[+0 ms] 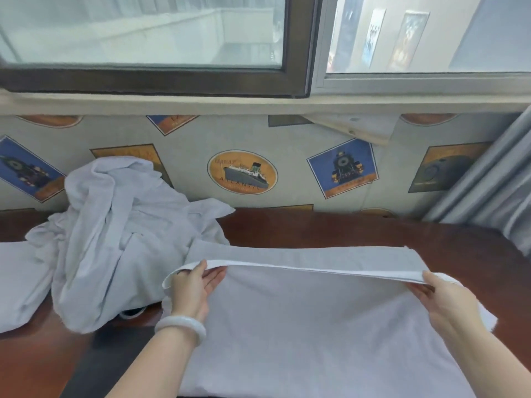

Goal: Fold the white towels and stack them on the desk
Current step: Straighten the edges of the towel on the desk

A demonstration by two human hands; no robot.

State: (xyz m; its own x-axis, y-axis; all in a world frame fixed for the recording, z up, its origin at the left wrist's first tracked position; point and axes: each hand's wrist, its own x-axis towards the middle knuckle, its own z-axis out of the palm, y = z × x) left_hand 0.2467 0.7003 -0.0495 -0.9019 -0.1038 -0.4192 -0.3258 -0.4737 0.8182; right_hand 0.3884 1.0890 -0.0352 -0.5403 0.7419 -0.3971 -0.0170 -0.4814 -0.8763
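Towel (316, 326) held by left hand (192, 285), right hand (442, 300), one crumpled heap (115, 225)

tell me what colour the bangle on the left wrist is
Plain milky white; the bangle shows best in the head view.

A window (143, 33) sits above ship-and-train wallpaper (287, 139), a grey curtain (488, 182) at right.
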